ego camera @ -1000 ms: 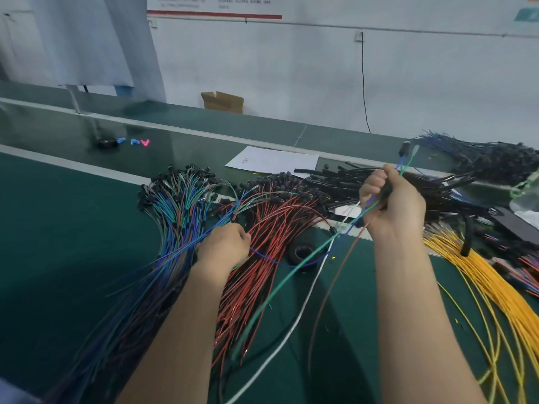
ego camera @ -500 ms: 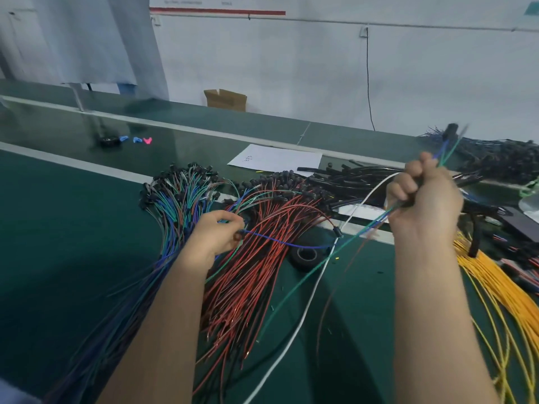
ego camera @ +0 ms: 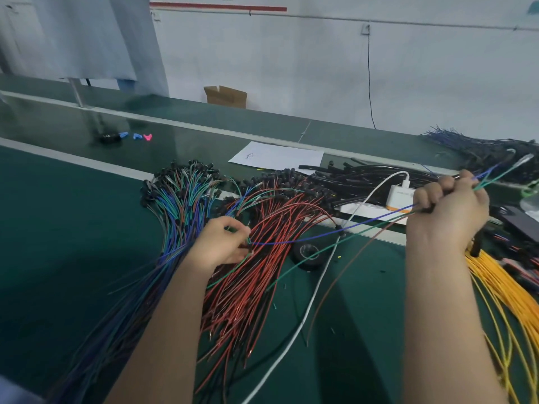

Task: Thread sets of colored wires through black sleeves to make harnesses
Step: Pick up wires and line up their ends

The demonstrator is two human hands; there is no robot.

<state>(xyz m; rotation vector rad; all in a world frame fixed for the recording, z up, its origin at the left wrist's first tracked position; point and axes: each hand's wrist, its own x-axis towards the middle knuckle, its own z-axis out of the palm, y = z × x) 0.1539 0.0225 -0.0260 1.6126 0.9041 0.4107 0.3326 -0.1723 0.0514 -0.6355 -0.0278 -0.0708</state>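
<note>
Nearest, the tails of the green wire [ego camera: 291, 272] and brown wire [ego camera: 329, 287] trail down onto the counter [ego camera: 58, 228] below the right hand [ego camera: 449, 211], lying longer and straighter than a second ago. That right hand is a tight fist around the wire set and, as far as can be judged, a black sleeve, of which only a dark stub shows at the thumb side. It has travelled outward and away from the left hand [ego camera: 221, 243], so blue and green ends now poke out beyond its knuckles. The left hand, earlier clenched on the blue-green bundle [ego camera: 175, 217], has opened into a pinch: fingertips and thumb nip the end of the blue wire [ego camera: 291, 242], which is now drawn out between the two hands. I read this as one more strand being pulled from stock and drawn up to join the set; this harness is still being gathered. Just right of the left hand lie the red wires [ego camera: 262, 272]; beyond the right hand's wrist, the yellow wires [ego camera: 501, 287]. Farther off, past both hands, waits the pile of spare sleeves [ego camera: 364, 176].
</note>
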